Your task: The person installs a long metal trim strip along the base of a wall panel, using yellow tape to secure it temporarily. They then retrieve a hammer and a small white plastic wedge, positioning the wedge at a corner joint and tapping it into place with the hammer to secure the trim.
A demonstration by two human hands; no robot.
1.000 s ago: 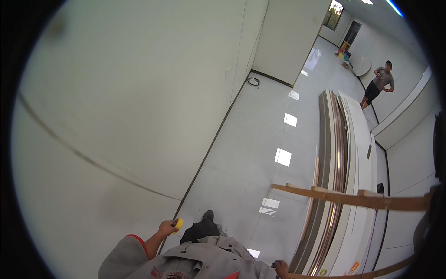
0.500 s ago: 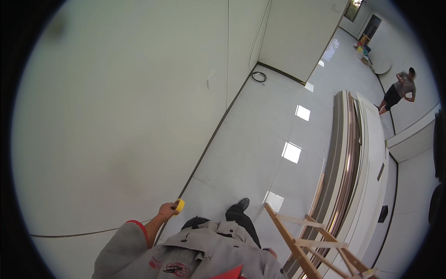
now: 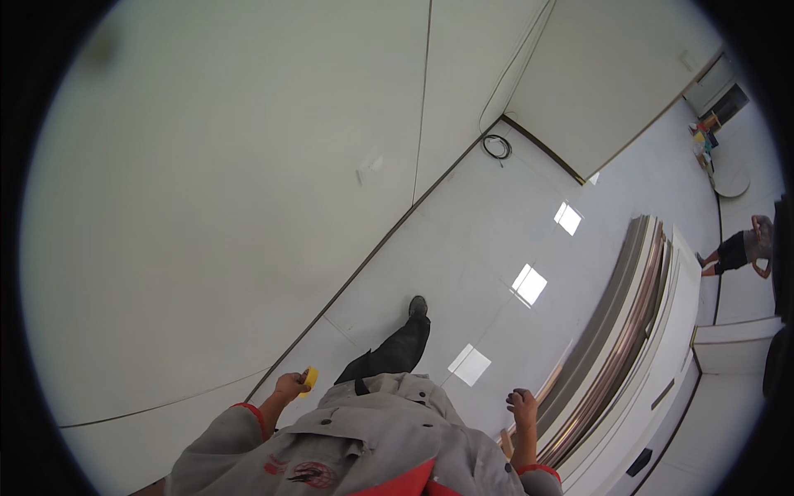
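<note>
My left hand (image 3: 290,385) is closed around a yellow roll of tape (image 3: 310,379), low beside the white wall panel (image 3: 207,207). On the other side of my body, my right hand (image 3: 522,406) is raised with its fingers curled in. Whatever it may hold is too small or hidden to make out. It is nearest to a long stack of boards and trim strips (image 3: 620,331) lying along the floor. One of my dark shoes (image 3: 418,307) shows ahead of my grey jacket.
A coil of black cable (image 3: 497,147) lies at the wall's inner corner. Past the board stack a person (image 3: 740,248) stands with arms bent. Farther off are a pile of colourful items (image 3: 703,140) and a round white panel (image 3: 731,179). A bit of wooden ladder (image 3: 506,444) shows by my right forearm.
My right hand has come up into clear view. One leg has stepped forward and my view has turned left. The wooden ladder has almost slipped out of sight. The tape stays in my left hand.
</note>
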